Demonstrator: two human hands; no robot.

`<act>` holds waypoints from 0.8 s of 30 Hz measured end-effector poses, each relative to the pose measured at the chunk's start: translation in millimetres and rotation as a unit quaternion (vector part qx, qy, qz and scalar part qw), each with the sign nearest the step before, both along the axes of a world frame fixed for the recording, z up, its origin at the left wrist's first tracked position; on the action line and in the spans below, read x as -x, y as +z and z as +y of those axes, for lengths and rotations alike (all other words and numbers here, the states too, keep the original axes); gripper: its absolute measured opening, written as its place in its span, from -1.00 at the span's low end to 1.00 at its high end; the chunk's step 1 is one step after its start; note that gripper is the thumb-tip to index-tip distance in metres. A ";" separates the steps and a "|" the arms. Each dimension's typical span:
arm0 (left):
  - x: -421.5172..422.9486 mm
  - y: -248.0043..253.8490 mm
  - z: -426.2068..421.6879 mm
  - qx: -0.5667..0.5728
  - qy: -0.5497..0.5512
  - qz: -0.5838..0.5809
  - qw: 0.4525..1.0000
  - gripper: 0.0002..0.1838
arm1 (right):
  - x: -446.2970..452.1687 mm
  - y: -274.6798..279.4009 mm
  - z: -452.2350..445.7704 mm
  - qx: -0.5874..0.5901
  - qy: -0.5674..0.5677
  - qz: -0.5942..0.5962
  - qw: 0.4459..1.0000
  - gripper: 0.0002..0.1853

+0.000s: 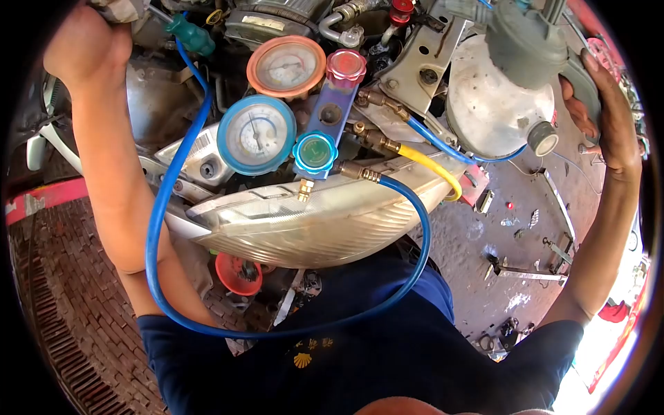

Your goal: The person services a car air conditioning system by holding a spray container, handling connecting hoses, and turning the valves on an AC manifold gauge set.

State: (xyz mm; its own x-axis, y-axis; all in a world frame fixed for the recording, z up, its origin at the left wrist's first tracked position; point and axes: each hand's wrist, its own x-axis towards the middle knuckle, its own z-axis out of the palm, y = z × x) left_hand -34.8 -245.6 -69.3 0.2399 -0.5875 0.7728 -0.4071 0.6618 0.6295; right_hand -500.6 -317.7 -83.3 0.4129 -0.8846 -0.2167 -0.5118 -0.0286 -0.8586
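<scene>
At the upper left edge, my left hand [90, 45] is closed at a greyish object, its fingers mostly hidden. A green-handled tool [190, 34] lies just right of it. My right hand [612, 121] wraps round the grey handle [584, 90] of a grey plastic head [526, 45] over a round whitish container [494, 97]. Between my arms, an orange-rimmed gauge [286, 66] and a blue-rimmed gauge [256, 134] sit beside a manifold [330, 111] with a red knob [346, 64] and a teal knob [315, 152].
A blue hose [155, 228] loops from the manifold across my front. A yellow hose [429, 162] bends right. Below the gauges is a headlight [311, 232]. An orange-red bowl [238, 274] and a metal frame [532, 274] are on the ground.
</scene>
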 end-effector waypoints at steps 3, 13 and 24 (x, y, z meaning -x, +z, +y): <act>-0.7 1.3 0.9 -0.023 0.000 0.005 1.000 -0.38 | -11.8 -3.4 4.4 0.009 0.006 0.006 1.000 -0.48; -2.6 -1.3 -1.4 -0.017 -0.013 -0.004 1.000 -0.39 | -20.8 -10.3 -6.1 0.102 -0.040 0.098 0.989 -0.51; -2.1 -0.8 -2.5 -0.024 0.002 0.002 1.000 -0.39 | -40.8 28.4 -25.3 0.250 0.065 0.184 0.948 -0.51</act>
State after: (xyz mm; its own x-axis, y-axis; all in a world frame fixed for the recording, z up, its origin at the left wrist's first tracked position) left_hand -32.7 -248.0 -70.0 0.2452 -0.6232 0.7426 -0.4076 0.6287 0.6622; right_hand -459.7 -343.0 -54.9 0.5036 -0.8615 0.0651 -0.7383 -0.4683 -0.4855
